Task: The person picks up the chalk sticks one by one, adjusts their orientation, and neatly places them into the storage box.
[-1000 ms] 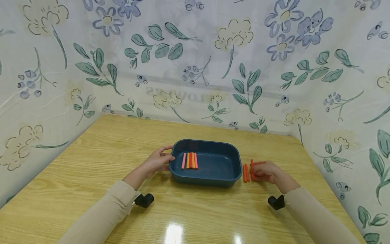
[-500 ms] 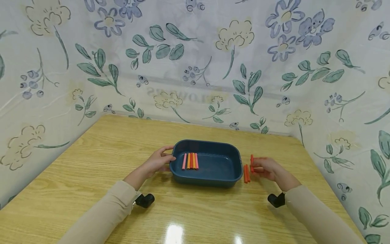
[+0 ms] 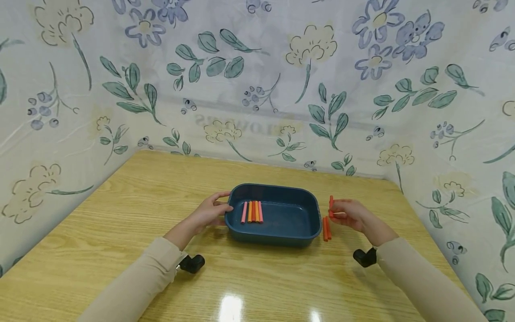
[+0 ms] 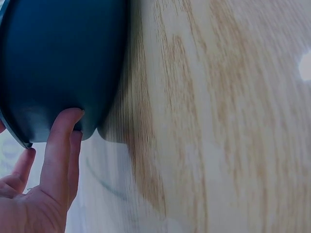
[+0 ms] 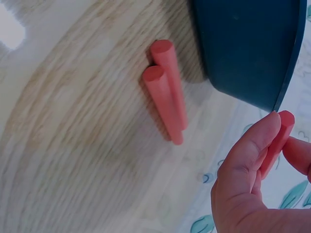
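Observation:
A deep blue tray (image 3: 277, 239) with rounded corners stands on the table. Inside, at its left end, several pink, orange and red chalk sticks (image 3: 252, 212) lie side by side. My left hand (image 3: 208, 211) holds the tray's left end, thumb at the rim and fingers against the outer wall. Just off the right end, my right hand (image 3: 352, 214) pinches a red chalk stick (image 5: 279, 143) between thumb and fingers, raised above the table. Two more red chalk sticks (image 5: 165, 94) lie together on the table beside the tray's right wall, near that hand.
The wood-grain table (image 3: 161, 277) reaches back to a white floral cloth (image 3: 257, 89) that hangs behind and at both sides. Black wrist mounts (image 3: 192, 264) show under both sleeves. Glare spots shine near the table's front.
My right hand has risen and moved slightly away from the front with the red chalk stick, leaving the two others on the table. The left hand has stayed at the tray.

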{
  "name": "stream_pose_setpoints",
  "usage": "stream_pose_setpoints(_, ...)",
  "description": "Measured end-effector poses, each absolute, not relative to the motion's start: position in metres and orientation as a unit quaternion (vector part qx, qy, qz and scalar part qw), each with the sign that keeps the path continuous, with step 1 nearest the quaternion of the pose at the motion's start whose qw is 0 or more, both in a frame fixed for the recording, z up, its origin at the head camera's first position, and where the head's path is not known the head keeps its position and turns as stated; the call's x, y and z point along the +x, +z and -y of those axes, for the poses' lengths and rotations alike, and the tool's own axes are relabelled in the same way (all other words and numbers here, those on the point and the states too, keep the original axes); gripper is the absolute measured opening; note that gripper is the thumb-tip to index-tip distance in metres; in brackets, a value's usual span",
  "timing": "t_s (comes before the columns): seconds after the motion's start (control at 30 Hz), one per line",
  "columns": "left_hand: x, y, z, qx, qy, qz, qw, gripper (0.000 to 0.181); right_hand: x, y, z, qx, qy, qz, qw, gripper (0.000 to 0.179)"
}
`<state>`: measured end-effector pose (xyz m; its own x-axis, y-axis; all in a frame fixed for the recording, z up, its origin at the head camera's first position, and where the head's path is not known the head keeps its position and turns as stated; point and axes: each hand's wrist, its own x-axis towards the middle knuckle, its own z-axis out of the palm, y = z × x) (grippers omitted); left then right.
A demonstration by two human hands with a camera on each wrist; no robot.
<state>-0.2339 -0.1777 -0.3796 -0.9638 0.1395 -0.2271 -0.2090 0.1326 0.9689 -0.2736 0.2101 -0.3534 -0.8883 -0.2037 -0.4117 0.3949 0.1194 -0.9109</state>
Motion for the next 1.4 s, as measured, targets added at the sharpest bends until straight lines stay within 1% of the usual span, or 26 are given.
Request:
stream_pose_setpoints(0.43, -0.235, -0.379, 0.177, -0.022, 0.661, -0.739, 0.132, 0.057, -0.283, -0.344, -0.196, 0.055, -0.660, -0.713, 0.231, 0.055)
stream_pose_setpoints(1.4, -0.234, -0.378, 0.177, -0.027, 0.658, -0.741, 0.131, 0.057, -0.293, -0.327, -0.141, 0.043, -0.643, -0.724, 0.246, 0.050)
